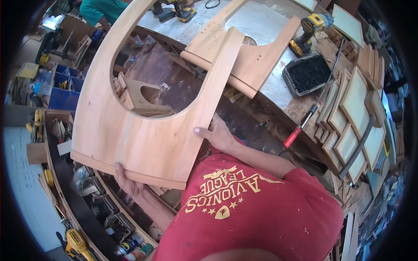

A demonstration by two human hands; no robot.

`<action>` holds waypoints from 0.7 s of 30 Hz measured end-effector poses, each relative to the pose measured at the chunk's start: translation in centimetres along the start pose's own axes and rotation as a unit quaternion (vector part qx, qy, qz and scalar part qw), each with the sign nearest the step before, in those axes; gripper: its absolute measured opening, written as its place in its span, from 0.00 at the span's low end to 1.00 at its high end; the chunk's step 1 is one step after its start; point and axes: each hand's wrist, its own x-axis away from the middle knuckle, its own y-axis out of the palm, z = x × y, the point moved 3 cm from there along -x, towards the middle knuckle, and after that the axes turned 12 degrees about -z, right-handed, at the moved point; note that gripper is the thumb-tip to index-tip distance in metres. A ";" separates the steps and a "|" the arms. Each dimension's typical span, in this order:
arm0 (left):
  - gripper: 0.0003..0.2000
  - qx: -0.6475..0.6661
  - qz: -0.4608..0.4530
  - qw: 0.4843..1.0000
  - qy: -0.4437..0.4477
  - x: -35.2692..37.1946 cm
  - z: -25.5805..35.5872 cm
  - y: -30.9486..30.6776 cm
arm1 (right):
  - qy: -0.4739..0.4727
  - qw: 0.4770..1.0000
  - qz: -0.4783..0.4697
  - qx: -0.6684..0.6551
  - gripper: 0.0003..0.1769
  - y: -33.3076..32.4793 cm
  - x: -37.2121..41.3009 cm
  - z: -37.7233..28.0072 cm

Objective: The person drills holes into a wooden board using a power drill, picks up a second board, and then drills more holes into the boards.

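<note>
A large pale wooden panel [152, 137] with a rounded cut-out is held up in front of me. Its lower edge carries a moulded strip. My left hand [129, 182] grips that lower edge, thumb on the face and the other fingers hidden underneath. On the right-hand edge, my right hand [217, 134] is closed, its thumb pressed on the face. A similar wooden piece [252, 65] lies beyond on the workbench, partly behind the panel's right arm.
A cordless drill [308, 32], a black tray of screws [308, 74] and a red-handled screwdriver [292, 137] lie on the bench [278, 93]. Framed boards [357, 104] are stacked at right. Bins [104, 204] line the left shelf. Another person's green clothing [98, 11] shows at the back.
</note>
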 end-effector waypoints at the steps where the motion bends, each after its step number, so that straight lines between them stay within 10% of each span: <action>1: 0.31 -0.011 -0.023 0.999 0.020 -0.4 0.0 1.2 | 0.005 0.998 -0.001 0.067 0.34 -0.1 -0.3 -0.8; 5: 0.29 -0.045 -0.063 0.994 0.079 -2.6 1.5 3.1 | 0.070 0.992 0.005 0.108 0.34 -0.7 -3.9 -3.5; 10: 0.27 -0.169 -0.086 0.960 0.207 -6.9 4.1 7.0 | 0.071 0.990 -0.060 0.103 0.60 1.2 -9.0 -11.4; 17: 0.21 -0.357 -0.198 0.840 0.357 -10.3 6.7 15.2 | -0.193 0.967 -0.167 0.010 0.55 11.6 -6.4 -25.6; 21: 0.22 -0.466 -0.340 0.640 0.508 -13.5 7.3 19.1 | -0.213 0.976 -0.039 -0.029 0.33 12.6 -6.6 -28.2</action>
